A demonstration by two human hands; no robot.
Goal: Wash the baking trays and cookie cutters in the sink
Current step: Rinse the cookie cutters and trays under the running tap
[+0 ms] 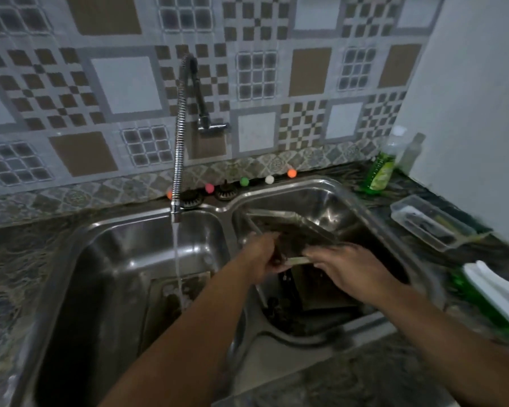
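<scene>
- Position: the baking tray [291,230] is held tilted above the right basin of the double sink [147,292], its far edge raised toward the wall and its near edge low between the hands.
- Left hand [265,255]: the grip is closed around the near left corner of the tray, fingers curled over the rim.
- Right hand [350,270]: fingers wrap the near edge from above and hold it. Blur hides the fingertips, so the tightness of this grip cannot be judged.
- Second tray [326,292]: a dark flat piece, probably another tray, lies on the floor of the right basin directly under the hands. Cookie cutters cannot be made out in the dim basin.
- Water: the tap [178,136] discharges a thin stream [177,254] into the left basin, well apart from the held tray. Judgement: the tray is not being rinsed at this position.
- Procedure: carry the tray across the divider into the stream, keeping both hands on the near rim. Hold the tilt so water sheets off the low edge into the basin, not onto the table [394,365].
- Caution: a wet metal rim is likely slippery. Keep the thumbs under the edge, and avoid striking the hanging spout.
- Supplies: a green soap bottle [381,173] stands at the back right corner of the table.
</scene>
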